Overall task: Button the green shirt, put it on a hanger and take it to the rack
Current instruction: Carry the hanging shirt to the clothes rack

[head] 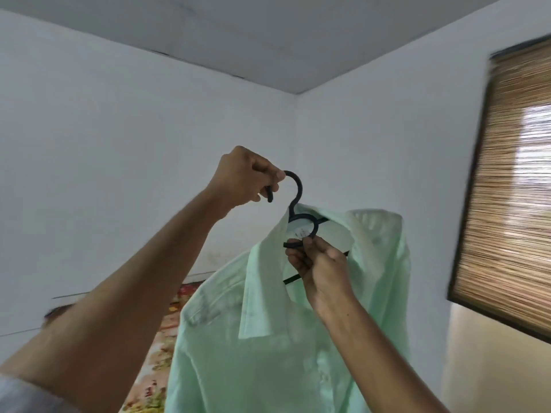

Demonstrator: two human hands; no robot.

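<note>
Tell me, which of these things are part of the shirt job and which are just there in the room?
Part of the job:
green shirt, draped on the hanger
black hanger
left hand, gripping the hanger's hook
right hand, pinching the hanger at the collar

Just there:
bamboo window blind
patterned cloth below the shirt

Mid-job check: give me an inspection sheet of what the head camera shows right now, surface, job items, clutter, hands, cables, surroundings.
Surface: patterned floral fabric low behind the shirt; what it covers cannot be told.
Job's things: green shirt hangs on black hanger, collar around its neck; rack not in view.
Clutter: nothing seen.
Hands: left hand grips the hanger's hook; right hand pinches the hanger at the collar.
Cables: nothing seen.
Surroundings: white walls, ceiling, window with bamboo blind at right.
</note>
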